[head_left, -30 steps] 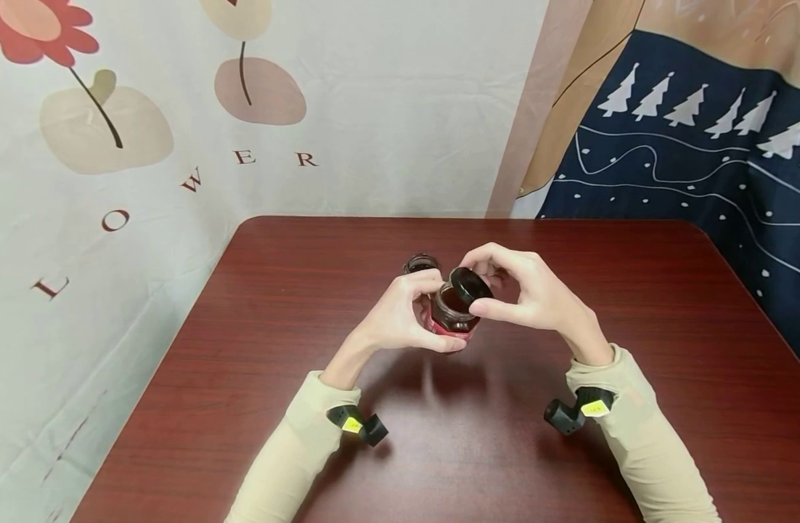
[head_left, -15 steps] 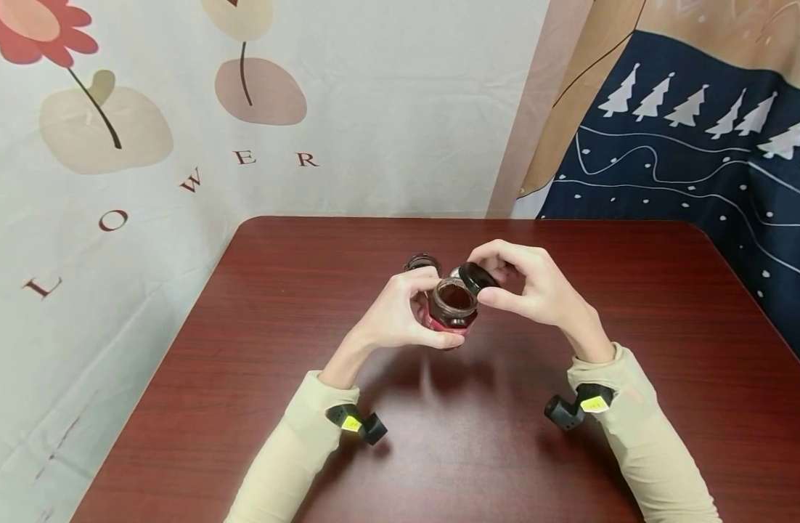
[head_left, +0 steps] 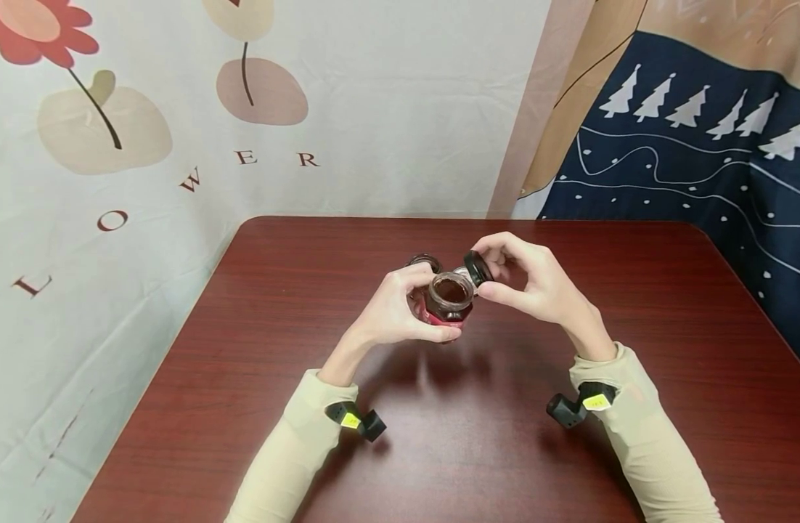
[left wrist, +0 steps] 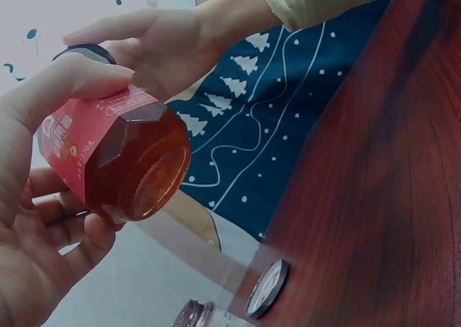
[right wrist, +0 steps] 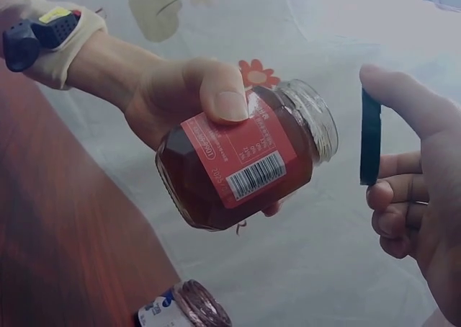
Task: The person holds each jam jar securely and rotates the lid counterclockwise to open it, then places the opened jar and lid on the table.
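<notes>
My left hand (head_left: 396,305) grips a glass jar (right wrist: 238,158) with a red label, tilted above the table. Its mouth is uncovered, and dark amber contents show inside. Between thumb and fingers, my right hand (head_left: 537,287) pinches a black lid (head_left: 478,267), held on edge just to the right of the jar's mouth. A gap separates lid and rim in the right wrist view. In the left wrist view, the jar's faceted base faces the camera and the held lid is mostly hidden behind the left thumb.
A second glass jar (right wrist: 184,307), uncovered and with a white and blue label, stands on the reddish-brown table (head_left: 295,290) behind the left hand. Near it lies another lid (left wrist: 267,289). Printed cloths hang beyond the table's far edge.
The right hand has lifted the black lid off the jar's mouth, up and to the right, turning it on edge. The left hand and jar have shifted slightly up and left.
</notes>
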Available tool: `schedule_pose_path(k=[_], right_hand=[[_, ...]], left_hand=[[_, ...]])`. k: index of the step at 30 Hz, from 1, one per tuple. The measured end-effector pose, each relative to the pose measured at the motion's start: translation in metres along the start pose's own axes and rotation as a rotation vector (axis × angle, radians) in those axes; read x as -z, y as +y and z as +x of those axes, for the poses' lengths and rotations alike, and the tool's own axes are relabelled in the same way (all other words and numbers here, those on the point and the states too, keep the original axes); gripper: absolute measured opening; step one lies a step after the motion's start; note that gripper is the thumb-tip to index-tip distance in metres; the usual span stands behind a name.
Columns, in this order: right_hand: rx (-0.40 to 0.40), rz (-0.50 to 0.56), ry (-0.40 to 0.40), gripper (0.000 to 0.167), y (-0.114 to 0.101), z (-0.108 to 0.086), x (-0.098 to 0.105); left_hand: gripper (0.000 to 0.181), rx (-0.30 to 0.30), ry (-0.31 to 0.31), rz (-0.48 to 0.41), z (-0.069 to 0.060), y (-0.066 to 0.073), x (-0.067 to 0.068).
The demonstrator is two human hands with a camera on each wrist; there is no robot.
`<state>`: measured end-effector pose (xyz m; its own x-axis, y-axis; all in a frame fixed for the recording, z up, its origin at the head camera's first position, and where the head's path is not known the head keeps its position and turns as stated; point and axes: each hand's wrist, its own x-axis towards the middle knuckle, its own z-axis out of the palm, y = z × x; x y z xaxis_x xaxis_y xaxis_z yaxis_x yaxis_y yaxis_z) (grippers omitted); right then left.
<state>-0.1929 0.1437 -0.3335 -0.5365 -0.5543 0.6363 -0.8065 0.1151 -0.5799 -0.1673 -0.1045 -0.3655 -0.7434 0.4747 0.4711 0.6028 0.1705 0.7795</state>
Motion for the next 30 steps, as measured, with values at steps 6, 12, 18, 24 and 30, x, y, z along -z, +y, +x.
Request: schedule_pose_path(k=[6, 12, 18, 24, 30], right_hand=[[-0.022, -0.001, 0.002, 0.052, -0.001, 0.000, 0.000], [-0.030, 0.017, -0.003, 0.052, 0.002, -0.001, 0.000], [-0.031, 0.029, -0.017, 0.052, 0.006, -0.003, 0.001], [-0.029, 0.038, -0.018, 0.053, 0.009, -0.004, 0.001], [-0.033, 0.031, -0.009, 0.055, 0.011, -0.005, 0.001]], left_hand=[[0.045, 0.003, 0.004, 0.007, 0.001, -0.002, 0.002], [0.044, 0.011, 0.006, -0.014, 0.002, -0.005, 0.004], [0.045, 0.023, 0.022, -0.014, 0.001, -0.007, 0.007], [0.046, 0.041, 0.037, -0.010, 0.000, -0.011, 0.009], [0.046, 0.054, 0.046, -0.005, 0.000, -0.013, 0.011]])
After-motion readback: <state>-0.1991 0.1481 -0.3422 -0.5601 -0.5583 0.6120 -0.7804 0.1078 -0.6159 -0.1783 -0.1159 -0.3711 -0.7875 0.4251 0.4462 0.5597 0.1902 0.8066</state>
